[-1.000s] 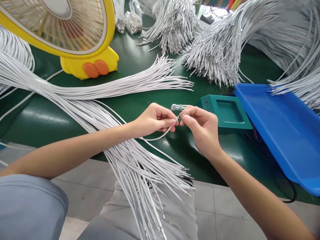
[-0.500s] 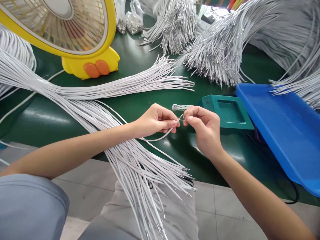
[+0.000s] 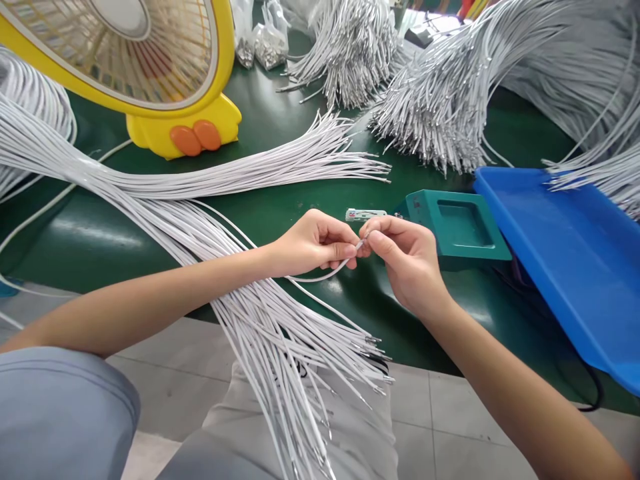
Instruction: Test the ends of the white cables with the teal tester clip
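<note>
My left hand [image 3: 330, 243] pinches one white cable [image 3: 325, 276] close to its end, between thumb and fingers. Against it, my right hand [image 3: 403, 253] is closed with thumb and forefinger on the thin tip of that same cable. The fingertips of both hands meet there and hide most of the tip. Under my left forearm lies a loose bundle of white cables [image 3: 280, 320], its ends hanging over the table edge onto my lap. Just behind my fingers is a small clear-and-white strip-shaped item [image 3: 365, 215].
A green device with a recessed top [image 3: 465, 223] and a blue tray [image 3: 580, 267] stand to the right. A yellow fan [image 3: 210, 123] is at the left. More cable bundles [image 3: 435, 113] lie at the back, beside plastic bags of small metal parts [image 3: 270, 47].
My right hand has moved slightly left and closed in on the cable tip, so the gap between the two hands has shrunk. My left hand keeps its pinch.
</note>
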Motion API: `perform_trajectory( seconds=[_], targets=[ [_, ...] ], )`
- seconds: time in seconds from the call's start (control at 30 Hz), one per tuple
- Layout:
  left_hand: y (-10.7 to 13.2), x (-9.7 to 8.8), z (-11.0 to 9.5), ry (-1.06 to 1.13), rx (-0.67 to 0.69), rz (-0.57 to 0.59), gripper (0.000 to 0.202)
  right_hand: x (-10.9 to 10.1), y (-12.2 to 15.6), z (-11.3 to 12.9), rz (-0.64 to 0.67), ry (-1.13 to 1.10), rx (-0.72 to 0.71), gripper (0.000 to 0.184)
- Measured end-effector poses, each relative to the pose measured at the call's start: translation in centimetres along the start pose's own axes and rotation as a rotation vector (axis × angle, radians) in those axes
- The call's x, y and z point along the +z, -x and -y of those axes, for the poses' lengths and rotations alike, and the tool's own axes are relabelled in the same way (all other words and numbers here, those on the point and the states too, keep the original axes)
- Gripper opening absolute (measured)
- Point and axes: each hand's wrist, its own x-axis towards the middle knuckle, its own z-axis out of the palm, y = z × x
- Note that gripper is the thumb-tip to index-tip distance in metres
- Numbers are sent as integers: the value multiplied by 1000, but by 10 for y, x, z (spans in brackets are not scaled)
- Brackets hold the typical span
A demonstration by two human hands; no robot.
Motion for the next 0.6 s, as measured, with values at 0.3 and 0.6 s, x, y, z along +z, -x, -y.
perform_trajectory(
  seconds=[0.3,0.6],
  targets=[
    [-1,-2,1,-20,-6,-4,22,-3,1,-5,-88,96,-129,10],
    [-2,-2,1,76,-36,-13,32,-1,5,-5,-104,352,-376,25]
  ],
)
